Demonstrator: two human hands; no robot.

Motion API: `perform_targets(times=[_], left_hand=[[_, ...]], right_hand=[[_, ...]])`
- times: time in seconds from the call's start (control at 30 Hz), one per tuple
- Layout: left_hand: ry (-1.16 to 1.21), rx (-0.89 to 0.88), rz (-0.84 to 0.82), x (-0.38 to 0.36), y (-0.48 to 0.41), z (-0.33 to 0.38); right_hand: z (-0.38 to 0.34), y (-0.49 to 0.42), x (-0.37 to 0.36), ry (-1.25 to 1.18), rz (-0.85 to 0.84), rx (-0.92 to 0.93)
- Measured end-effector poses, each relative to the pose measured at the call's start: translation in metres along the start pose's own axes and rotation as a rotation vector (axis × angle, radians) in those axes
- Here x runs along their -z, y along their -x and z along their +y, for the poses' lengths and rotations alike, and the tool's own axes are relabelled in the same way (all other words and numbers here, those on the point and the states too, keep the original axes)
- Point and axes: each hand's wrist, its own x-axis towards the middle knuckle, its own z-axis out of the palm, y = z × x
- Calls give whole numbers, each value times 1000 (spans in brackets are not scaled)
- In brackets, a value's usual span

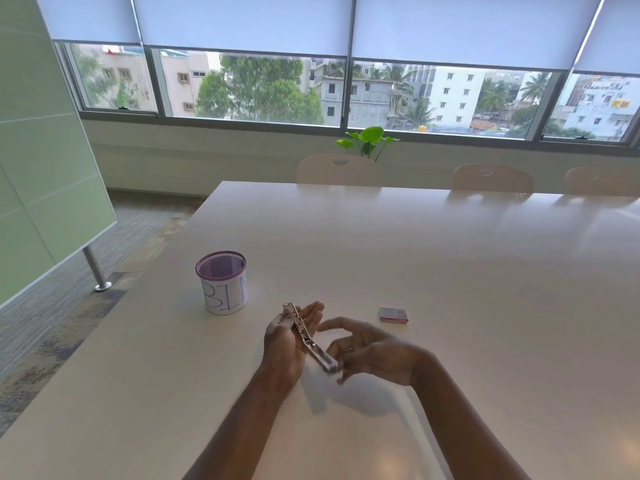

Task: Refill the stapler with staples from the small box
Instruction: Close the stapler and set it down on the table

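The left hand [289, 336] lies palm up above a long, glossy white table [450, 271], loosely cupped around a slim silver metal stapler [309, 337]. The stapler is swung open into one long strip. Its long axis runs diagonally: the far end points away and left, toward a round purple mesh pot [223, 283] wrapped in white paper, and the near end points back and right, jutting past the heel of the palm.

The right hand [367, 351] hovers just right of the stapler, fingers curled and spread, holding nothing that can be seen. Its fingertips sit at the stapler's near end, but blur hides whether they touch it.

The small flat red and grey cardboard box of staples [393, 314] rests closed on the table, right of the stapler and slightly farther away. It lies just beyond the right hand's fingers, so that hand looks better placed to reach it, with the left steadying the open stapler.
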Motion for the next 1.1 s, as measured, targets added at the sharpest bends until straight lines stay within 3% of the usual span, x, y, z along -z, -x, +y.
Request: perform_targets(times=[0.1, 0.17, 0.33, 0.43, 0.53, 0.67, 0.77, 0.9, 1.0, 1.1], left_hand=[[-27, 7, 26, 1, 2, 1], [-64, 11, 39, 1, 3, 0], [-50, 28, 38, 0, 6, 1], [-15, 46, 13, -1, 7, 1], [-38, 47, 7, 0, 9, 3], [-77, 39, -16, -6, 15, 7], [-121, 13, -51, -4, 13, 5], [-217, -6, -86, -6, 14, 3], [-495, -146, -134, 0, 11, 8], [-1209, -495, -17, 19, 3, 21]], right_hand=[[-6, 2, -3, -167, 12, 167], [-12, -2, -6, -136, 129, 239], [-14, -34, -22, 443, 655, 252], [-6, -51, -24, 655, 841, 233], [-1, -59, -23, 714, 897, 176], [-1, -63, -26, 744, 829, 143], [2, -65, -29, 680, 789, 170], [9, -64, -35, 576, 869, 261], [12, -62, -33, 567, 959, 288], [15, -61, -25, 604, 1050, 281]])
